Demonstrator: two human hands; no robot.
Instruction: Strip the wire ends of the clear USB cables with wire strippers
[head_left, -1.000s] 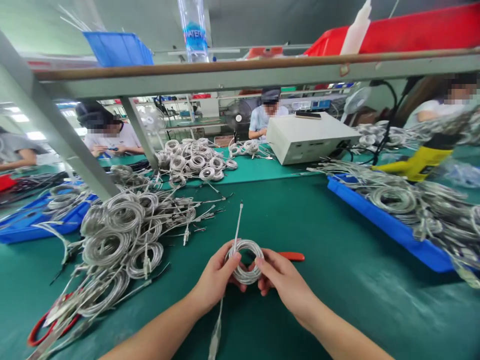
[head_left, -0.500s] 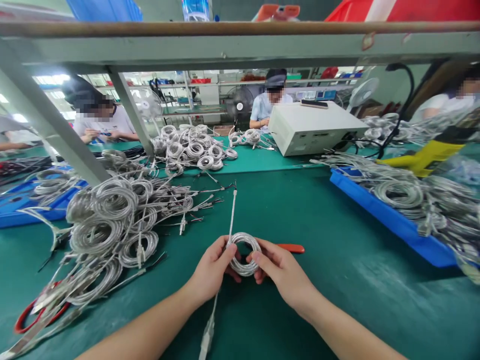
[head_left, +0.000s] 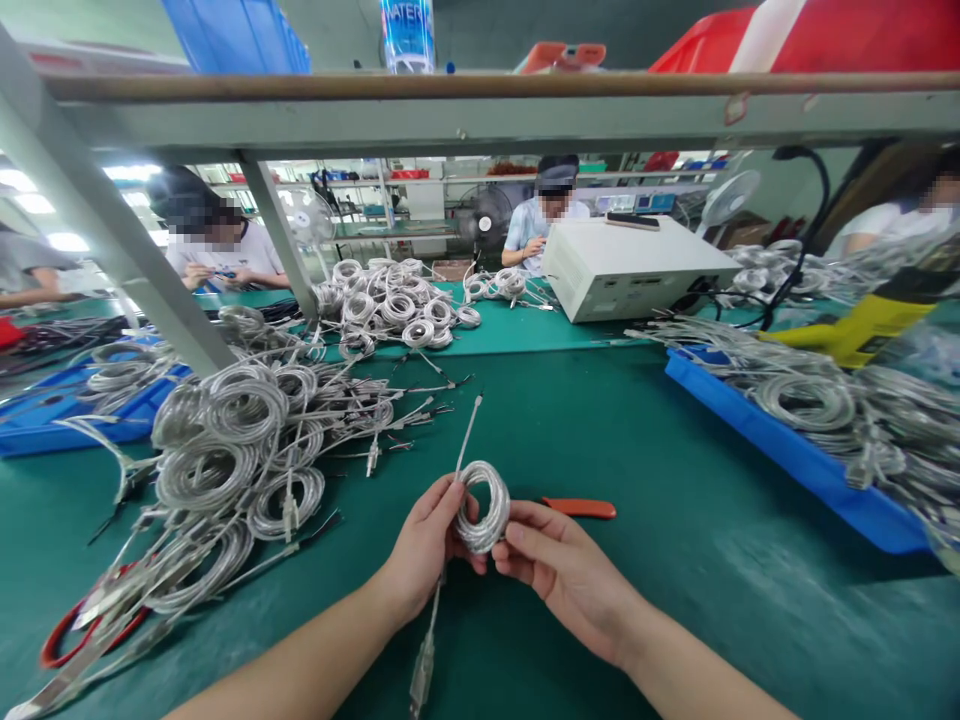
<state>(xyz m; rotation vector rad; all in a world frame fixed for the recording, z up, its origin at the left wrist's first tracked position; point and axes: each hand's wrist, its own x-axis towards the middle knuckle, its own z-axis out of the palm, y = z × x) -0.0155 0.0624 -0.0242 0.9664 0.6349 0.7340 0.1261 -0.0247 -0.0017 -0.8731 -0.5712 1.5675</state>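
Note:
A small coil of clear-sheathed silver cable (head_left: 492,525) is held over the green bench. My left hand (head_left: 426,540) is closed round the coil's left side, thumb on top. One straight cable end points away from me past the left thumb, with a dark tip. The other end hangs down toward me and carries a clear-covered connector (head_left: 422,672). At the coil's lower right edge my right hand (head_left: 559,555) has its thumb and fingers closed together, touching the rim. Behind the right hand lies an orange-handled tool (head_left: 581,508), its head hidden by the fingers.
Coiled cables (head_left: 244,405) are heaped at left, over red-handled scissors (head_left: 64,640). A blue tray (head_left: 795,460) of cables stands at right beside a yellow tool (head_left: 862,325). Behind are a grey box device (head_left: 637,270), more coils (head_left: 405,305) and a shelf beam (head_left: 465,125). Several people sit beyond.
The coil has turned and tilted in my left hand. My right thumb has slid off the coil's face to its lower right edge. The view has shifted slightly.

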